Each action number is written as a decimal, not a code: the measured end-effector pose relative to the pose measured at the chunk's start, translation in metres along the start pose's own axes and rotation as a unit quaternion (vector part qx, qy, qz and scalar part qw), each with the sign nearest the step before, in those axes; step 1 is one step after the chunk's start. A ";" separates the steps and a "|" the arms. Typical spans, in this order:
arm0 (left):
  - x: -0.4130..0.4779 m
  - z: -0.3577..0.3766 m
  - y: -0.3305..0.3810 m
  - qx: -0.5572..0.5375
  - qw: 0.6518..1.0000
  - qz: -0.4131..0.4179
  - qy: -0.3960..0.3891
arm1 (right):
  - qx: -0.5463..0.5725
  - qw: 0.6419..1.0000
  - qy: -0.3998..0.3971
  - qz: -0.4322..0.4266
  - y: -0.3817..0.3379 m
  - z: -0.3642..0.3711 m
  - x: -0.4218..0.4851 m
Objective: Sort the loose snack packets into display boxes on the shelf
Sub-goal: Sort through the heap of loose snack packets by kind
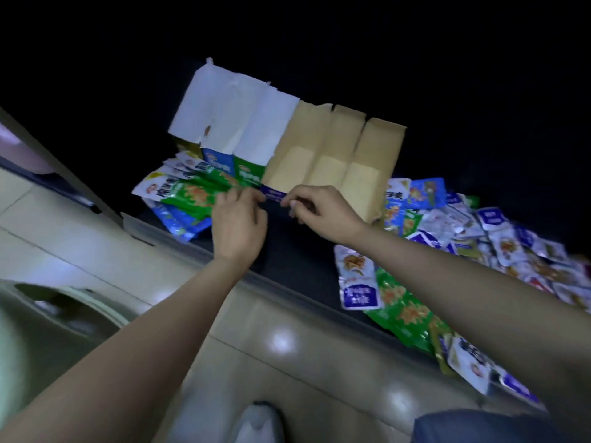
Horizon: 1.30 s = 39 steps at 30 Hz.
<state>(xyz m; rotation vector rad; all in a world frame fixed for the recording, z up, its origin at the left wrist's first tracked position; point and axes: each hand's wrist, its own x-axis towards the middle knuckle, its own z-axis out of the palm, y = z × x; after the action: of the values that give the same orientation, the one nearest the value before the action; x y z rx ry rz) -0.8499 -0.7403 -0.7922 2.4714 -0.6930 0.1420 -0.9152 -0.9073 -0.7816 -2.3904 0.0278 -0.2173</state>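
Both hands are meeting at the front of the display boxes (pixel 319 148). The left hand (pixel 238 219) and the right hand (pixel 319 212) are each pinching one end of a blue strip (pixel 273 196) with curled fingers. Blur is making it hard to say whether that strip is a packet or a box's front lip. The boxes are standing in a row on the dark shelf (pixel 287 254), three showing white flaps raised and three brown. Green and white snack packets (pixel 185 193) are fanning out just left of the hands, and a bigger loose heap (pixel 499 247) is sprawling along the shelf to the right, reaching its front edge.
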 end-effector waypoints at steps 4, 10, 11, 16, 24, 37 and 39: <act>-0.027 0.040 0.064 -0.072 0.984 0.074 -0.147 | -0.080 0.993 0.033 0.085 0.037 -0.054 -0.078; -0.073 0.094 0.124 0.048 0.941 0.030 -0.332 | -0.215 0.945 -0.023 0.244 0.091 -0.093 -0.183; -0.079 0.098 0.131 0.064 0.937 0.032 -0.341 | -0.231 0.933 -0.086 0.264 0.097 -0.095 -0.195; -0.089 0.105 0.154 0.062 0.957 0.065 -0.274 | -0.201 0.949 -0.091 0.226 0.106 -0.098 -0.237; -0.105 0.119 0.172 0.143 0.942 0.068 -0.297 | -0.239 0.942 -0.105 0.212 0.112 -0.068 -0.281; -0.085 0.122 0.162 -0.075 0.969 -0.039 -0.234 | -0.255 0.923 -0.049 0.286 0.144 -0.111 -0.295; -0.083 0.123 0.161 -0.084 0.968 -0.053 -0.231 | -0.233 0.940 0.006 0.248 0.131 -0.102 -0.285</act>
<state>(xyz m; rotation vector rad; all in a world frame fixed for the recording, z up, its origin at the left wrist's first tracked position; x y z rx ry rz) -1.0086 -0.8845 -0.8355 2.3845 -0.7216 -0.5295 -1.2079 -1.0493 -0.8381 -2.7476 0.7553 0.0220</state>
